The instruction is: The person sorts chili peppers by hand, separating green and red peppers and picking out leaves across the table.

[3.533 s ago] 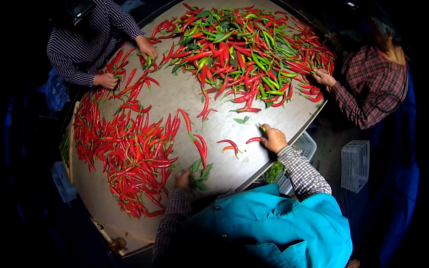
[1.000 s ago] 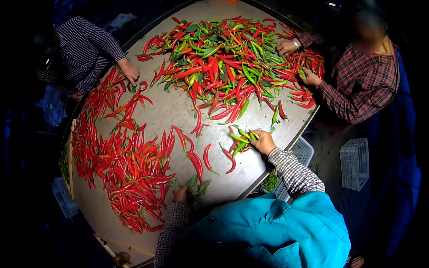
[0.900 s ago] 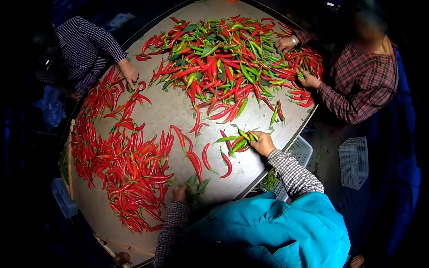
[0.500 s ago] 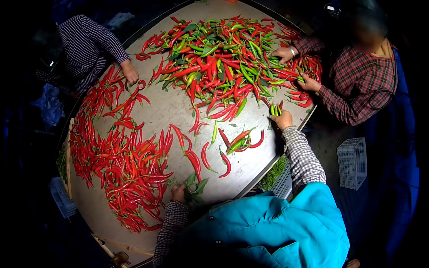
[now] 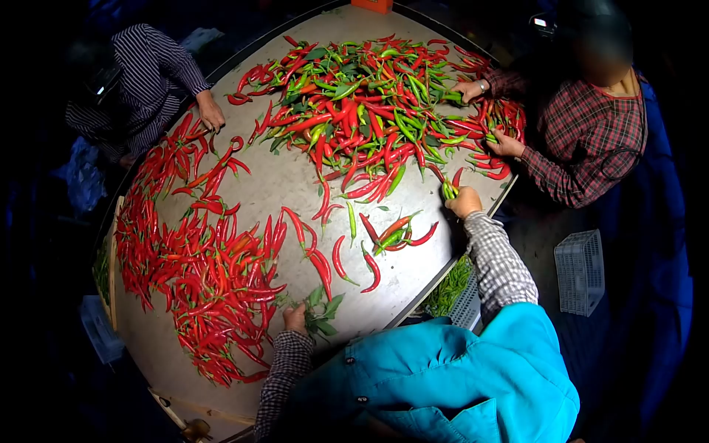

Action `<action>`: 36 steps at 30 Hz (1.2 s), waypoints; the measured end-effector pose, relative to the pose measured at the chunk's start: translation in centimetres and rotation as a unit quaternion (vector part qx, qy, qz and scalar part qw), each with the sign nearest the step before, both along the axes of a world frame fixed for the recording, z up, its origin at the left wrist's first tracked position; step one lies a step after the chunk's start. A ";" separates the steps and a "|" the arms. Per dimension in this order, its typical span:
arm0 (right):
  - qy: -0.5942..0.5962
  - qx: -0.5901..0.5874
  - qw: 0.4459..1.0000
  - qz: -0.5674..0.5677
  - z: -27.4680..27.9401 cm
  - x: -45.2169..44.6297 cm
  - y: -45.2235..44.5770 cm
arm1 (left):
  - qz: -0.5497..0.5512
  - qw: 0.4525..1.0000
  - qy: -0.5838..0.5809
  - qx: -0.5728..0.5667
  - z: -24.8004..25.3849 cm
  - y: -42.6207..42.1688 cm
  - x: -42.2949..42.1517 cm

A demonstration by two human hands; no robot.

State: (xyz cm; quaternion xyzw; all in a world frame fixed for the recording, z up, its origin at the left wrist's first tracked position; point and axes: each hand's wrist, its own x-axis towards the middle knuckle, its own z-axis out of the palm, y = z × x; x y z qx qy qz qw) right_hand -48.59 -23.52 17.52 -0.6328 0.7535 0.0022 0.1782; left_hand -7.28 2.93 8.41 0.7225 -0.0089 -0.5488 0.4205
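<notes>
Green chillies (image 5: 448, 190) sit pinched in my right hand (image 5: 464, 201) near the desk's (image 5: 281, 181) right edge, while my left hand (image 5: 295, 319) grips a leafy sprig (image 5: 321, 311) by the near edge. Red chillies (image 5: 214, 280) heap along the left edge, a mixed pile (image 5: 369, 111) toward the far corner. Any move from here calls for a snug pinch, I judge; I can read no writing.

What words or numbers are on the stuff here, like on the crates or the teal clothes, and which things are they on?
There are none I can read.
Grey plastic crate: no lettering shows.
Teal garment: no words show; its dark buttons are too small to tell.
Bright orange block: cut off, no lettering shows.
Small lit screen: too small and blurred.
</notes>
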 end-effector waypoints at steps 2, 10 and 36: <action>-0.284 0.047 0.954 -0.084 1.6 0.2 1.1 | 0.023 0.998 -0.022 0.046 2.7 -1.0 -0.8; -0.836 0.126 0.512 -0.150 3.0 0.8 7.2 | 0.024 0.999 -0.021 0.035 0.8 -0.2 -0.5; -0.814 0.177 0.525 -0.176 -1.5 1.3 10.3 | -0.017 1.000 0.018 -0.010 0.3 0.3 -0.3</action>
